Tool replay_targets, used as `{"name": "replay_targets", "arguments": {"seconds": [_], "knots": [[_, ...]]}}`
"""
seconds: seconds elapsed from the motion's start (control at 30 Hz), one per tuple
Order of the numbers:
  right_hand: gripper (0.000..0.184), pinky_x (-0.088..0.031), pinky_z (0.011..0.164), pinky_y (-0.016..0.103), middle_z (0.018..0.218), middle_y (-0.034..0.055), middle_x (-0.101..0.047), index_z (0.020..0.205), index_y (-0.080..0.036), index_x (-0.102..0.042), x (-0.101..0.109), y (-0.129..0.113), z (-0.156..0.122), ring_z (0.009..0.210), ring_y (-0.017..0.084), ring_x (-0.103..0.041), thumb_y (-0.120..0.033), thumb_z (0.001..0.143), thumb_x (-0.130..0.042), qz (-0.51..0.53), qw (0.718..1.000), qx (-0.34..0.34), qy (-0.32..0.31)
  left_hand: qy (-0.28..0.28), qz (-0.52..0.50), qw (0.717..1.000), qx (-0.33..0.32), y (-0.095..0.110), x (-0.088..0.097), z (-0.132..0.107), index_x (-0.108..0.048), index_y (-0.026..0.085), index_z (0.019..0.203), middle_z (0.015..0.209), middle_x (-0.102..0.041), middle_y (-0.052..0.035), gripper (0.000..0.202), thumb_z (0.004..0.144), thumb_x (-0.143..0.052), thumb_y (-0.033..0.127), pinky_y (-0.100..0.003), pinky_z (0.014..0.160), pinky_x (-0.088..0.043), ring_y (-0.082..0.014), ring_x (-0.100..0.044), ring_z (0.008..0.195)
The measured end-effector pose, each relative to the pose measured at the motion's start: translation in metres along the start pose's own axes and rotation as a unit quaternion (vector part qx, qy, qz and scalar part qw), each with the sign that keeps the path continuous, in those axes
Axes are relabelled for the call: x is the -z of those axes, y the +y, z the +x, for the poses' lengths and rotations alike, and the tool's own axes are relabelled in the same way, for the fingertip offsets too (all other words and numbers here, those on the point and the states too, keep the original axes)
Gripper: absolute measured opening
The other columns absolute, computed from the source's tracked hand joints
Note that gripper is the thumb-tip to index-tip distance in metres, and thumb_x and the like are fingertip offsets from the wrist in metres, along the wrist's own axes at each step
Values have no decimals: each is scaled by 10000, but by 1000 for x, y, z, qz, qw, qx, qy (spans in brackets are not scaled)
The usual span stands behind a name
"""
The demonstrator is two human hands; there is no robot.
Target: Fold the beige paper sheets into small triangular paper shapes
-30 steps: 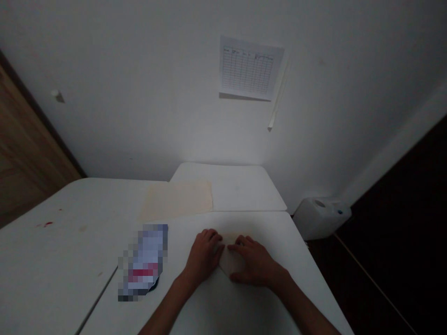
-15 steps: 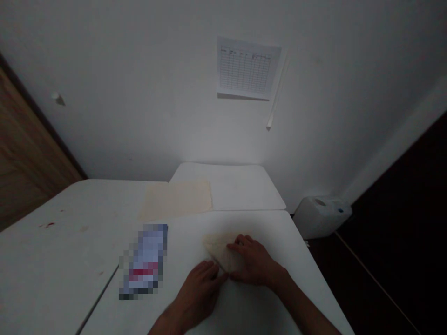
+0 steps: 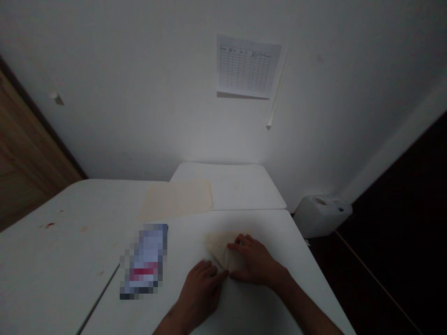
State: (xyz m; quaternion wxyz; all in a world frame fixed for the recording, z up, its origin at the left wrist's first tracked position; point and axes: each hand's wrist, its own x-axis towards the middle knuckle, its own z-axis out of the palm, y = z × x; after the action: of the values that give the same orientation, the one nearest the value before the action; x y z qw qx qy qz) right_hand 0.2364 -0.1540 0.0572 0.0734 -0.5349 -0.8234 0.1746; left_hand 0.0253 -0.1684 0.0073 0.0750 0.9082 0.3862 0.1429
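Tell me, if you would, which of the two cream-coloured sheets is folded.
The folded sheet is the triangle under the right hand; the other sheet lies flat and unfolded, farther away.

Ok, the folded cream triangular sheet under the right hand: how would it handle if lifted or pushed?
The folded cream triangular sheet is probably floppy and light, since it lies thin and flat under the right hand. Pushed, it would likely slide or open along its fold rather than roll, as it shows no rounded shape.

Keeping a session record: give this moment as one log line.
left hand: touching folded sheet corner | right hand: flat on folded sheet
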Motion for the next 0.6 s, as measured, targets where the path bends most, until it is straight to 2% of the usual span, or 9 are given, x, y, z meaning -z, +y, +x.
{"name": "replay_targets", "arguments": {"seconds": [0.17,0.5,0.6], "knots": [[776,-369,986,401,1249,72,-508,1351,-272,-483,3,-2,-1,1128,294,-460,-499,652,-730,4,1000,-4,-12,25,3,999,48,-3,-1,2,-714,301,1019,743,-668,-44,381,758,-535,89,-459,823,-477,-250,-601,791],[789,-344,1015,421,1284,86,-488,1363,-259,-468,2,-2,-2,1160,309,-446,-499,654,-719,7,1000,-9,-10,44,2,997,59,-3,-3,0,-712,312,1042,747,-671,-29,374,776,-565,93,-451,855,-488,-221,-614,780],[773,-344,1011,420,1299,81,-475,1371,-286,-455,2,-3,-3,1174,308,-434,-475,667,-711,11,1000,-13,-12,55,2,997,55,-3,-5,0,-709,314,1054,752,-675,-25,380,774,-579,93,-439,870,-488,-212,-621,781]]}}
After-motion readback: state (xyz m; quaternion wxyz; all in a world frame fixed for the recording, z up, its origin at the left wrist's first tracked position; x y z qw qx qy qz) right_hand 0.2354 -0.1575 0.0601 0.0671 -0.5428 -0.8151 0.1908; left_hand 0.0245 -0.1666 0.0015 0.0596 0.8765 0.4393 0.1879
